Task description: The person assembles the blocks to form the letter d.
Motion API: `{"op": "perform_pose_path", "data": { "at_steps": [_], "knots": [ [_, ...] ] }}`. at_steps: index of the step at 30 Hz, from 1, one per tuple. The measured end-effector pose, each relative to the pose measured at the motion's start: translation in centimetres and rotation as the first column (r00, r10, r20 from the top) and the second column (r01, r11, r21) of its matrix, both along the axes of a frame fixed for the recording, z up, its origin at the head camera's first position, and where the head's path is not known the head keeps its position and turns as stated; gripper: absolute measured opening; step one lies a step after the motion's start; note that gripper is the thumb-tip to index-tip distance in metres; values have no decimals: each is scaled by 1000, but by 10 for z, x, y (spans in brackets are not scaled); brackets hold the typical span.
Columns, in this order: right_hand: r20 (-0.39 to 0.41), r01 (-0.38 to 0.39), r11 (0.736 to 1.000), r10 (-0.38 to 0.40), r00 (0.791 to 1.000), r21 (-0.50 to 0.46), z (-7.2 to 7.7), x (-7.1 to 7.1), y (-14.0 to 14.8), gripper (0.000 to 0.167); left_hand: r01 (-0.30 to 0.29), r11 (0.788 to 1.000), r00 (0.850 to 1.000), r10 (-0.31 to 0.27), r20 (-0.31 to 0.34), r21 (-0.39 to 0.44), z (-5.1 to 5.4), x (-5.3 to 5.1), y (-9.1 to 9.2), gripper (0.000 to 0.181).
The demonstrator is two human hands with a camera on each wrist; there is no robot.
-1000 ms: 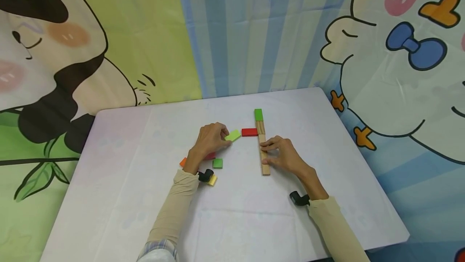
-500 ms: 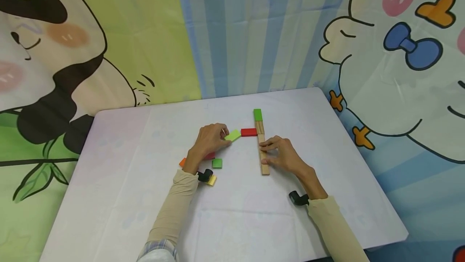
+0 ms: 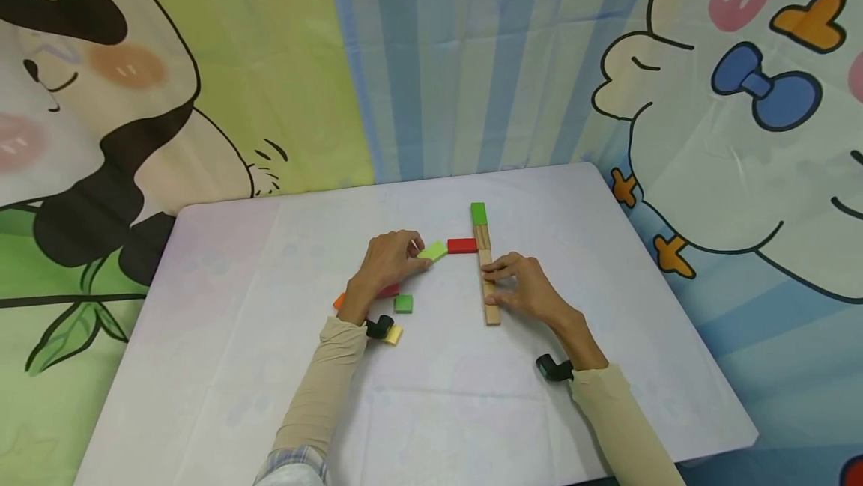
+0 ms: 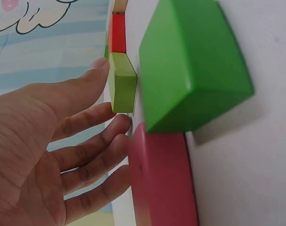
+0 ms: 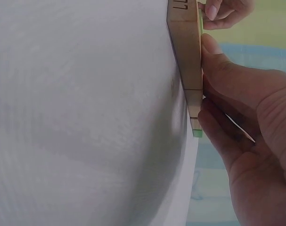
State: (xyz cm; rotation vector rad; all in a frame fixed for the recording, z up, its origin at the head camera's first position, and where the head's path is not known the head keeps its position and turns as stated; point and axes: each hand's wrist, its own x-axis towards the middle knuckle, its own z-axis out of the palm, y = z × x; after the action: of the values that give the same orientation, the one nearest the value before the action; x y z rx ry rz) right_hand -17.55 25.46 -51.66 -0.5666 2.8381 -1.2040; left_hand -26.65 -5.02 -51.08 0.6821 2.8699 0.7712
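Note:
Thumb and index finger of my left hand pinch a lime green block lying on the white table; the left wrist view shows the fingers at this block. A red block reaches from its right corner to an upright row of plain wooden blocks. At the far end of that row sits a green block. My right hand rests thumb and fingertips on the top of the wooden blocks, seen closely in the right wrist view along the wooden block.
Near my left wrist lie a green block, a pinkish-red block partly covered by the hand, an orange block and a yellow block. A printed cloth backdrop stands behind the white table.

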Motion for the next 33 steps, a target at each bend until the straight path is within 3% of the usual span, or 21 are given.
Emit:
{"op": "perform_pose_path", "data": {
  "at_steps": [5, 11, 17, 22, 27, 33],
  "knots": [
    [6, -7, 1000, 7, 1000, -2, 1, 0, -1, 46, -28, 999, 1000, 28, 12, 20, 3, 3, -9, 27],
    [25, 15, 1000, -16, 1000, 21, 0, 0, 0, 46, 37, 999, 997, -38, 74, 17, 16, 11, -35, 18],
    [14, 7, 1000, -7, 1000, 20, 1, 0, -1, 47, 66, 997, 963, -55, 264, -34, 33, 33, -64, 46],
    [11, 6, 1000, -7, 1000, 19, 1, -1, -1, 47, 49, 998, 942, -33, 335, -39, 31, 42, -77, 59],
    [18, 5, 1000, -5, 1000, 16, 0, -1, 0, 46, 29, 999, 950, -23, 311, -16, 23, 42, -81, 58],
    [27, 8, 1000, -9, 1000, 28, 2, 0, -1, 46, 34, 999, 976, -29, 215, -20, 16, 40, -79, 59]
  ]
}}
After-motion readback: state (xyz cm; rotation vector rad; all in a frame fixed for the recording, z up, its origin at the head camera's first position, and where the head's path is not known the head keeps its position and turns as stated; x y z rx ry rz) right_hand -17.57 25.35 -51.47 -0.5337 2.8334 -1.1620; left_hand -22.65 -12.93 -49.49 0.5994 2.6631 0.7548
